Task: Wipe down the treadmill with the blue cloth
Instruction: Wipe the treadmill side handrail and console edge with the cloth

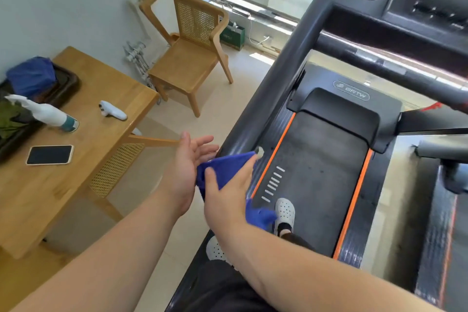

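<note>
The black treadmill (321, 175) with orange edge stripes fills the right half of the view, its left handrail (286, 78) running up to the console. The blue cloth (222, 168) is bunched between my two hands, just left of the handrail's lower end. My right hand (228, 195) grips the cloth from above, and a loose corner hangs below the wrist. My left hand (188, 167) is spread beside the cloth, palm facing it, fingers apart and touching its left edge. My white shoes stand on the belt.
A wooden table (83, 159) on the left holds a phone (50, 154), a spray bottle (48, 114), a white device (113, 110) and a dark tray (68, 83) with another blue cloth. A wooden chair (190, 50) stands by the wall. A second machine (445, 210) sits at the far right.
</note>
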